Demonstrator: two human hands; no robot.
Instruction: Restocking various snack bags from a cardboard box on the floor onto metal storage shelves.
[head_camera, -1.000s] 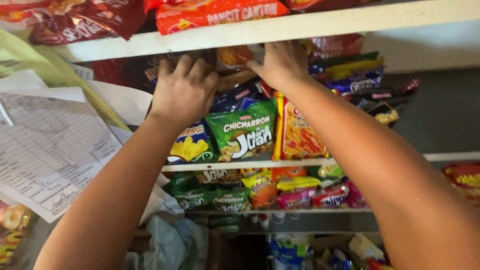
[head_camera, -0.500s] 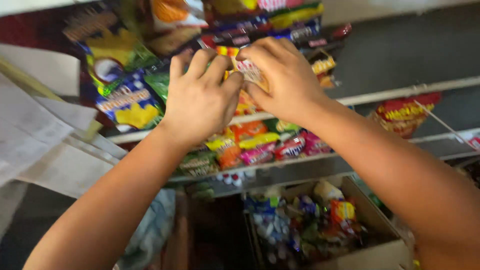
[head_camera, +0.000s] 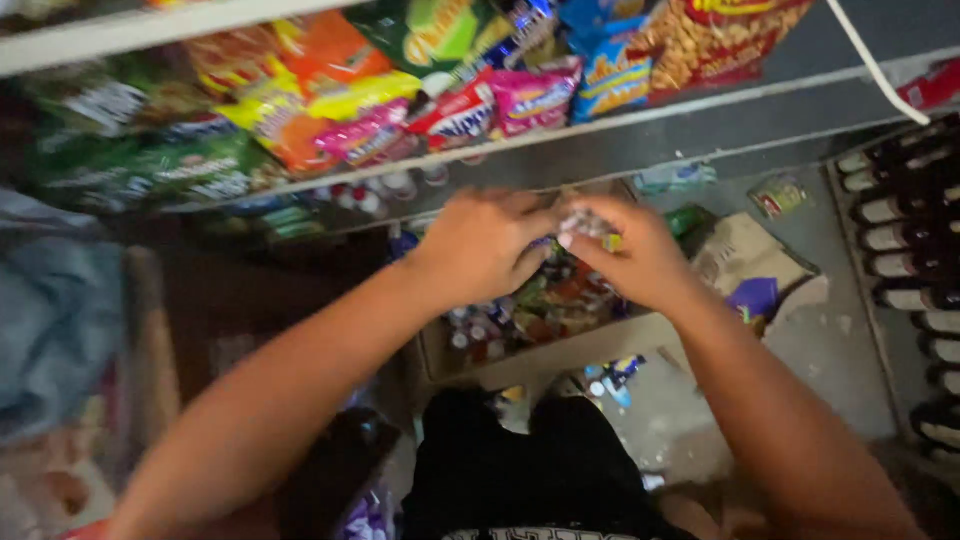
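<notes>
We start with the shelves, which run across the top of the view and carry snack bags stacked leaning on one another, fronts outward, so that each kind shows; below their lower edge a row of small bottles stands tucked in. To the right a rack of dark bottles lies on its side, necks all one way, likely to pack tight. Under our hands sits an open box on the floor, flaps spread, filled with a jumble of small bright packets; beside it lies a flattened carton. Our left hand and right hand meet over the box, and each grip pinches a small packet between fingertips and thumb, held between the two hands just above the box's contents. The packet is blurred, so we cannot tell its kind. Our dark shorts show below.
</notes>
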